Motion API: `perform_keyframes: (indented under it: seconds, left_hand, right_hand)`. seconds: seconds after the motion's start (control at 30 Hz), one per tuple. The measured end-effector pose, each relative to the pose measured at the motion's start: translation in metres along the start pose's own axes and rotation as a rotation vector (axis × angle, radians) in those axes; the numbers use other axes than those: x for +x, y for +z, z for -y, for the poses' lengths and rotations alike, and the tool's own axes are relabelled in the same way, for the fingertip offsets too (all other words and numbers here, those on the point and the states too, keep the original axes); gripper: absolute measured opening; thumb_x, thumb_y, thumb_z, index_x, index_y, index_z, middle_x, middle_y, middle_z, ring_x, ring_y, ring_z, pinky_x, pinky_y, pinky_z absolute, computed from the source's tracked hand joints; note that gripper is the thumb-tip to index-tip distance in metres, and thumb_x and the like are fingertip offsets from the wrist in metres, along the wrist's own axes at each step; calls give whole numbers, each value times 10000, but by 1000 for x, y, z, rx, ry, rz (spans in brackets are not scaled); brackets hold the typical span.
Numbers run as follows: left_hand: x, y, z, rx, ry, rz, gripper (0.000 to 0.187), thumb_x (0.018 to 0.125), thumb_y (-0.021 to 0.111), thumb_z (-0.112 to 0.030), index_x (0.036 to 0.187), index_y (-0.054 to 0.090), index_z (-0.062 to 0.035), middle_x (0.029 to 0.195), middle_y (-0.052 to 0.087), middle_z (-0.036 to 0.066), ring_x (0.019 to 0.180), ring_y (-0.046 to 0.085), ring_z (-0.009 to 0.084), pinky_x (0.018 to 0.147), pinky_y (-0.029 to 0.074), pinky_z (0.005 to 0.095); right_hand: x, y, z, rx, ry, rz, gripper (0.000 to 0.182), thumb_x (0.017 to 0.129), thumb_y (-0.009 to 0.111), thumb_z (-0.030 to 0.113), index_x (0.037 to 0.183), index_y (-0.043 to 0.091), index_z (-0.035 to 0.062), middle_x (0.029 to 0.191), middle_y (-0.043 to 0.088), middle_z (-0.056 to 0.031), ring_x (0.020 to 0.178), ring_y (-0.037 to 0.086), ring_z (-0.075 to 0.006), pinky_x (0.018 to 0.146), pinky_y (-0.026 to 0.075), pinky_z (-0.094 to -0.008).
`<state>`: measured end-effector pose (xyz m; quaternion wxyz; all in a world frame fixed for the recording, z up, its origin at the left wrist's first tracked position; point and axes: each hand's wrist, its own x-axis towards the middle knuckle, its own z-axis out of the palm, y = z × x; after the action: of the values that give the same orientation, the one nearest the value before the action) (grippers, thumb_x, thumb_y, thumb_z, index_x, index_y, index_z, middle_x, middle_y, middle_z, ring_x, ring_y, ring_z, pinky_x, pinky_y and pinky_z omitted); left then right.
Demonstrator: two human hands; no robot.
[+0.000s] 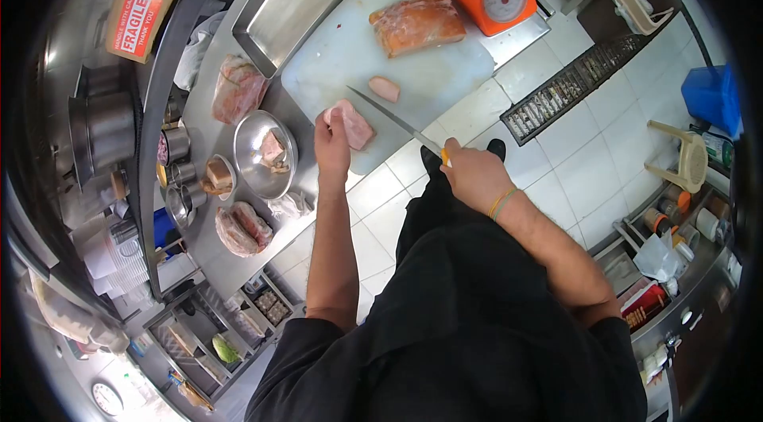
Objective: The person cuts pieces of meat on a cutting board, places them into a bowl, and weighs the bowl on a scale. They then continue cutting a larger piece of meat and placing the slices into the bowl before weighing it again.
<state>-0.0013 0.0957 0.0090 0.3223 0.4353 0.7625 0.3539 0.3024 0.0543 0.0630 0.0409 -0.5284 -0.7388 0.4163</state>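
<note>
My left hand [331, 145] has its fingers closed on a pale pink piece of meat [358, 129] at the near edge of the white cutting board [318, 60]. My right hand [478, 177] grips a knife [391, 116] by its yellow handle. The long blade points left across the board, its tip just beyond the held piece. A small slice of meat [385, 89] lies on the board beyond the blade. Farther back rests a large orange-brown block of meat [417, 25].
An orange scale [485, 1] with a steel bowl stands at the back right. Left of the board are a metal tray [278, 13], a steel bowl [238, 152] with meat scraps, and wrapped-looking meat [238, 90]. More meat [243, 228] lies near the counter's edge. A floor drain [572, 88] runs at right.
</note>
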Motion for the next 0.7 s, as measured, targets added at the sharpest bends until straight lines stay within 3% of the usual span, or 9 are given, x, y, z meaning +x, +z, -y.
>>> perform_keyframes:
  seconds: [0.13, 0.23, 0.33, 0.43, 0.53, 0.63, 0.7]
  left_hand:
    - [1, -15, 29, 220, 128, -4, 534, 1118, 524, -394, 1385, 553, 67, 1271, 639, 185, 1150, 602, 238, 1016, 476, 355]
    - [-22, -1, 10, 199, 127, -219, 628, 1111, 531, -402, 1503, 432, 79, 1471, 507, 263, 1283, 548, 306, 1089, 444, 407]
    - [-34, 4, -8, -70, -1, -115, 846, 1015, 717, -370, 1590, 282, 72, 1568, 397, 293, 1408, 458, 360, 1184, 370, 441]
    - [-49, -2, -7, 446, 399, -35, 1111, 861, 892, -278, 1634, 168, 58, 1580, 406, 260, 1452, 431, 340, 1227, 338, 435]
    - [-30, -15, 7, 448, 399, 59, 1295, 713, 989, -192, 1653, 128, 38, 1605, 386, 232, 1452, 453, 317, 1220, 372, 428]
    - [-16, -24, 11, 193, 354, 192, 1099, 811, 919, -195, 1629, 227, 52, 1542, 448, 236, 1359, 537, 317, 1149, 453, 443]
    - [-13, -31, 4, -178, 92, 273, 917, 930, 803, -272, 1616, 278, 33, 1455, 541, 205, 1284, 594, 290, 1079, 515, 416]
  right_hand:
    - [-13, 7, 12, -7, -28, -34, 284, 1001, 658, 236, 1101, 517, 10, 807, 704, -192, 735, 710, -412, 655, 555, -524]
    - [-18, 9, 16, 29, -17, -28, 285, 1000, 658, 229, 1112, 521, 6, 802, 703, -192, 736, 709, -410, 659, 554, -521]
    - [-14, 16, 7, 15, 23, 15, 253, 991, 655, 216, 1099, 549, 12, 859, 733, -192, 757, 740, -378, 671, 580, -501]
    - [-11, 19, -4, 46, 11, 35, 264, 993, 656, 223, 1111, 548, 13, 860, 734, -188, 781, 743, -382, 689, 581, -506]
    - [-3, 20, -10, 45, 0, 56, 314, 1001, 664, 239, 1148, 527, -2, 835, 709, -194, 795, 714, -402, 688, 557, -511]
    - [4, 15, -11, 43, -12, 58, 308, 1003, 664, 238, 1148, 529, 3, 836, 709, -193, 812, 713, -404, 695, 557, -512]
    - [5, 9, -9, 49, -2, 48, 304, 1004, 665, 238, 1144, 529, 4, 840, 710, -193, 804, 711, -410, 693, 557, -516]
